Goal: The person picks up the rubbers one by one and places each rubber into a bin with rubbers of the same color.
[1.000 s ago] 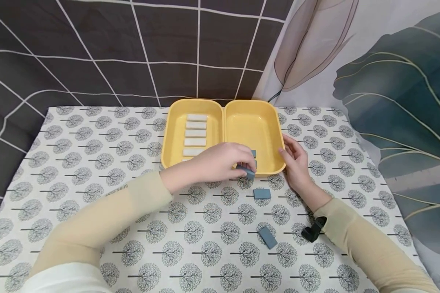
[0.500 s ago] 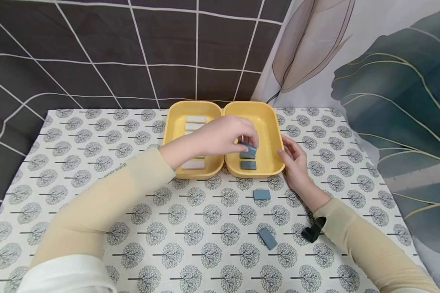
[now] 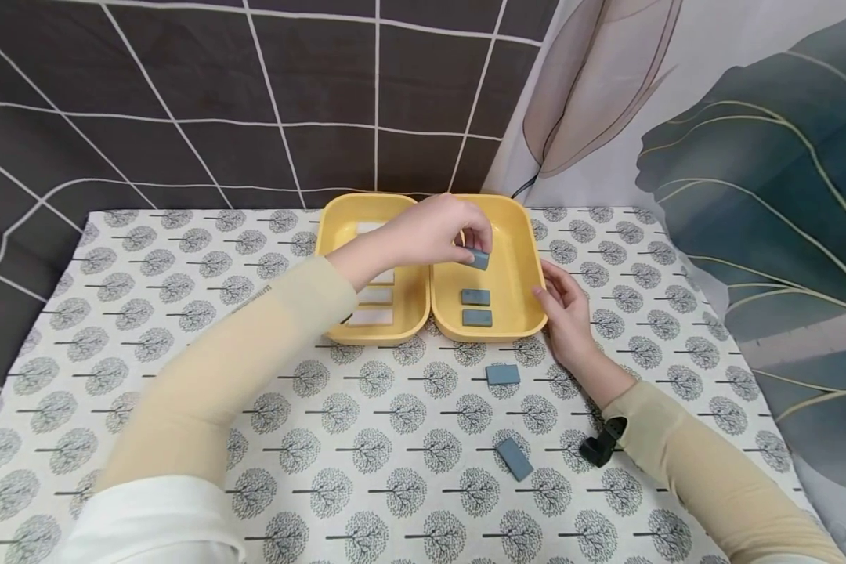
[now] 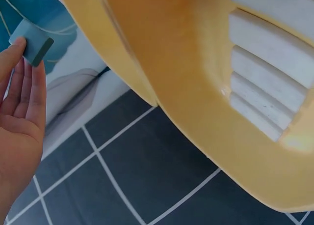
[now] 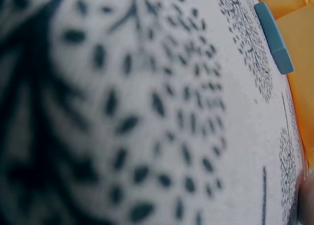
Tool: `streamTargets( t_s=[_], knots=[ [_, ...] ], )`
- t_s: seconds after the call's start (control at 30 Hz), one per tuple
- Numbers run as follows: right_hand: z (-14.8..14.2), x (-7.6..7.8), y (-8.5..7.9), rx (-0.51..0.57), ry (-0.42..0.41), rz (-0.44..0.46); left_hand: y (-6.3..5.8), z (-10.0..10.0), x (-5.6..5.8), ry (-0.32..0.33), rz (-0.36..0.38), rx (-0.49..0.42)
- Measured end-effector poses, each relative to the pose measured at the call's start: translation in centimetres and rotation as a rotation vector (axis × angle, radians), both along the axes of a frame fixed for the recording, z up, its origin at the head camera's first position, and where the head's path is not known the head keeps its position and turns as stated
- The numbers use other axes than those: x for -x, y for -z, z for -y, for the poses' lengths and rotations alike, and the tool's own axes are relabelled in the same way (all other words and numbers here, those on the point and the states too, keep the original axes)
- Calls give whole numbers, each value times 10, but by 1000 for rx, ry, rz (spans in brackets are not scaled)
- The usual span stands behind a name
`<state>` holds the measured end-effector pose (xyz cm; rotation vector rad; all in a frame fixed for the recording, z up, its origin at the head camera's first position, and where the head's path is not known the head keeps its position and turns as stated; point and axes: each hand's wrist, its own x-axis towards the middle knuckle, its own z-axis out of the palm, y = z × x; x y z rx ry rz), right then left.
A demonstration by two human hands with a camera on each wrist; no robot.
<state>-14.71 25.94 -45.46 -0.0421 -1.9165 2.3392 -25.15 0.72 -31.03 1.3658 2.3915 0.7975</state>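
My left hand (image 3: 437, 231) pinches a blue-grey rectangular block (image 3: 478, 259) between thumb and fingers, over the right compartment of a yellow box (image 3: 518, 270). In the left wrist view that block (image 4: 32, 42) sits tilted at the fingertips. Below it in the same compartment, two more blue-grey blocks lie one behind the other, a rear block (image 3: 475, 297) and a front block (image 3: 477, 318). My right hand (image 3: 569, 317) holds the box's right side, thumb at the rim and fingers along the outer wall. Only a sliver of that hand (image 5: 306, 200) shows in the right wrist view.
White blocks (image 4: 267, 75) form a row in the box's left compartment, partly hidden by my left forearm. In front of the box, one blue-grey block (image 3: 503, 374) lies on the tree-print cloth (image 3: 366, 509), and another block (image 3: 514, 459) lies slanted nearer me. Dark gridded fabric (image 3: 324, 86) hangs behind.
My left hand has carried a blue-grey block from the box's front edge up and back over the right compartment, uncovering the two blocks lying there. My right hand has stayed at the box's side.
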Motion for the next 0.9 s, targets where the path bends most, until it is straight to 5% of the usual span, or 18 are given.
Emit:
streamTargets(
  t_s=[0.43, 0.9],
  knots=[
    [0, 0, 0, -7, 5, -5, 24, -18, 20, -33, 48, 26],
    [1, 0, 0, -12, -1, -11, 53, -27, 28, -51, 66, 88]
  ],
)
